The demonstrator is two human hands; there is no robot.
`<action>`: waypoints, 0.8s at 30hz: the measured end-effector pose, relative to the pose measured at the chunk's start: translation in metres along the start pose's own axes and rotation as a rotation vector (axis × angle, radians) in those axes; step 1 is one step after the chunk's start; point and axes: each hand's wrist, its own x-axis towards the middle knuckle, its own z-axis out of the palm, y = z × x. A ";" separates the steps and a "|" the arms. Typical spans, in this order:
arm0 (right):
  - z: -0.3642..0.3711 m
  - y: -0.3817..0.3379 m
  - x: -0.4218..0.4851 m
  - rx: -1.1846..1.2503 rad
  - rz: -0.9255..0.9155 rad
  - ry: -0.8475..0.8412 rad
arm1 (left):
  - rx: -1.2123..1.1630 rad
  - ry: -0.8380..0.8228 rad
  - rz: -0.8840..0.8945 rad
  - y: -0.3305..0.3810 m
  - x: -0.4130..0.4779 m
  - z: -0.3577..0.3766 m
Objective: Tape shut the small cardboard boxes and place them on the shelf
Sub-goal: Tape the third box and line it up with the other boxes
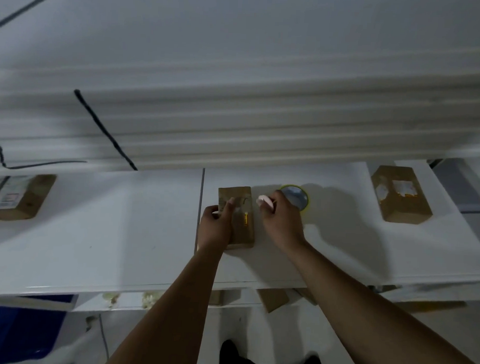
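A small brown cardboard box [244, 225] lies on the white surface [123, 232] at the centre. My left hand [215, 227] grips its left side, thumb at the edge and a finger stretched over the top. Just right of the box, my right hand [281, 221] has curled fingers that pinch a small pale pink object [266, 201]; what it is cannot be made out. Directly behind that hand lies a tape roll [298, 196] with a yellow-green rim, partly hidden by the knuckles.
A second cardboard box [401, 195] with torn white labels sits at the right end of the surface. A third box [18, 196] with a printed label sits at the far left. A black cable [104, 130] crosses the white wall behind. Below are a blue crate [18, 334] and more cardboard [273, 298].
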 end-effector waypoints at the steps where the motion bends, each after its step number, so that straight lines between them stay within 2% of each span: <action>1: 0.002 -0.002 0.005 -0.030 0.004 -0.002 | 0.005 -0.003 0.004 0.000 0.000 0.000; 5: 0.007 0.006 -0.002 -0.207 -0.051 -0.034 | -0.004 -0.008 -0.005 -0.002 0.002 0.002; 9: 0.010 0.020 -0.022 -0.376 -0.059 -0.145 | -0.036 -0.004 -0.037 -0.001 0.003 0.002; 16: -0.006 0.043 -0.039 -0.365 0.024 -0.244 | -0.048 -0.010 -0.023 0.004 0.000 -0.007; 19: -0.015 0.046 -0.038 -0.531 0.050 -0.304 | 0.011 0.048 0.007 0.006 -0.006 -0.020; 21: -0.020 0.048 -0.038 -0.589 0.063 -0.302 | 0.012 0.110 0.032 0.002 -0.012 -0.030; 24: -0.022 0.050 -0.040 -0.538 0.093 -0.250 | -0.039 0.162 0.036 -0.007 -0.021 -0.045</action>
